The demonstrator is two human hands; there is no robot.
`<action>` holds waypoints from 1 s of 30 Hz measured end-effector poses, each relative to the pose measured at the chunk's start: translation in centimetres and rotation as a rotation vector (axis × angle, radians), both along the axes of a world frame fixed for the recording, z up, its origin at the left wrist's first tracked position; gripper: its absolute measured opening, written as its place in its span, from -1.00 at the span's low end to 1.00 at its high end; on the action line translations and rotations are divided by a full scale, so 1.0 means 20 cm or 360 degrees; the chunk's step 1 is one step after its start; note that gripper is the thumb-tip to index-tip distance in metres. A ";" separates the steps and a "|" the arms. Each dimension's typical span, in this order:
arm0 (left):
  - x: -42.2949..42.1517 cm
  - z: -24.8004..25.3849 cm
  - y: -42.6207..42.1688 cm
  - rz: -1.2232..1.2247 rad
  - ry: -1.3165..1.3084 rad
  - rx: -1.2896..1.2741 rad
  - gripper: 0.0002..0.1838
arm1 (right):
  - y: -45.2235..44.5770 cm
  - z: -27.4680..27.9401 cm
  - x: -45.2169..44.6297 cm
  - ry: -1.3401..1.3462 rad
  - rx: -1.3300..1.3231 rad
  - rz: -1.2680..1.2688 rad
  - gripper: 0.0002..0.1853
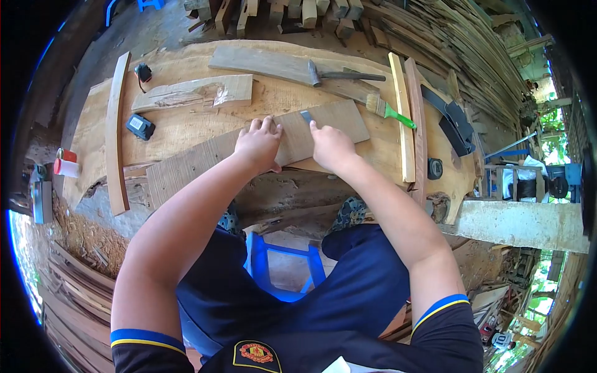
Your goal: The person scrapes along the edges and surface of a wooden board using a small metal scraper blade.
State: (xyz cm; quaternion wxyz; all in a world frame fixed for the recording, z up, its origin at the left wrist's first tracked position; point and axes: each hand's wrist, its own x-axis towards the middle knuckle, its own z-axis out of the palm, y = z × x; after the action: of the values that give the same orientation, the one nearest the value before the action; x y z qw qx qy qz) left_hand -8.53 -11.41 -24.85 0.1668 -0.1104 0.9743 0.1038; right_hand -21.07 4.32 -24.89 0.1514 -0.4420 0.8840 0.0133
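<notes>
A brown wooden plank [214,155] lies slantwise over the near edge of the broad work slab. My left hand [259,143] spans this plank, fingers at its far edge and thumb by its near edge, holding it down. My right hand [333,146] is closed around a small flat metal-bladed tool [306,116], index finger stretched along it. The blade points away from me and lies over the plank; its handle is hidden in my hand. A green-handled brush [392,113] rests just right of the plank's far end.
On the wooden slab [168,65] are a hammer [348,76] on a grey board [261,62], a cracked wood piece [236,90], a black tape measure [140,127] and upright strips [117,130] at left and right. A blue stool [286,292] stands beneath me. Stacked timber lies beyond.
</notes>
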 end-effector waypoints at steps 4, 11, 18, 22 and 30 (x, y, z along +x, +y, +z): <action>0.02 0.01 -0.02 -0.0017 0.0001 -0.0012 0.17 | 0.16 0.04 0.06 -0.0074 0.0023 0.0096 -0.40; -0.06 0.01 0.05 0.0002 -0.0168 -0.0078 0.19 | 0.03 0.02 0.03 -0.0107 -0.0028 -0.0037 -0.38; -0.01 0.02 0.01 -0.0086 -0.0032 -0.0079 0.18 | 0.21 -0.06 0.08 -0.0055 -0.0049 0.0103 -0.33; -0.02 0.02 0.01 -0.0105 -0.0088 -0.0128 0.19 | 0.41 0.05 0.08 -0.0143 0.0083 0.0094 -0.36; -0.16 -0.01 0.04 -0.0182 -0.0453 -0.0216 0.19 | 0.27 -0.01 -0.01 -0.0101 -0.0099 -0.0042 -0.36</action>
State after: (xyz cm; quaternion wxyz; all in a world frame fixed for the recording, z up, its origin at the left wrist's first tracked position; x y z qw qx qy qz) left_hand -11.65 -10.52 -25.02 0.3008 -0.0794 0.9503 0.0113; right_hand -21.27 9.78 -25.16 0.1657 -0.4350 0.8845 -0.0304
